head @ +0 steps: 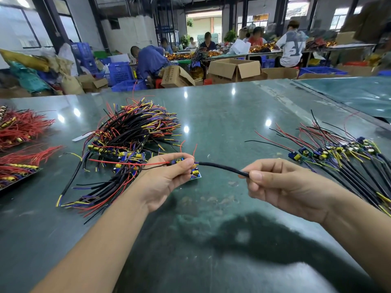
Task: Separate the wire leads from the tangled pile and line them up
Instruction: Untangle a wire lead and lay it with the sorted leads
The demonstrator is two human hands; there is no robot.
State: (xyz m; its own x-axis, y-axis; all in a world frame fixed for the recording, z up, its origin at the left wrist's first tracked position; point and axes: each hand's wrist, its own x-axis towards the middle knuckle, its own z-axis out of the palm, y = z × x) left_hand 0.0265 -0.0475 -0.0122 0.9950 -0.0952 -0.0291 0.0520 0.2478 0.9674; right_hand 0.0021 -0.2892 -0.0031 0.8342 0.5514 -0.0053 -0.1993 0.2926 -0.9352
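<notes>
Holding one wire lead up over the green table [211,127], the left hand [167,178] at centre frame has its fingers curled around the small circuit board [195,173] at the lead's end, thumb on top, with thin red wires [127,163] trailing out to the left of the fist. From that fist the lead's black sleeved cable [222,167] arcs rightward to the right hand [281,182], which pinches the cable's far end between thumb and curled forefinger, so the lead spans the gap between the two hands. Behind and to the left of the left hand lies the tangled pile [131,140] of black, red, yellow and purple leads, touching the table. At the right edge of the frame, well apart from the pile, a row of separated leads [342,157] lies side by side, boards roughly in line. Red-wired bundles [19,127] sit at the left edge. Seated workers and cardboard boxes [234,68] fill the upper frame.
</notes>
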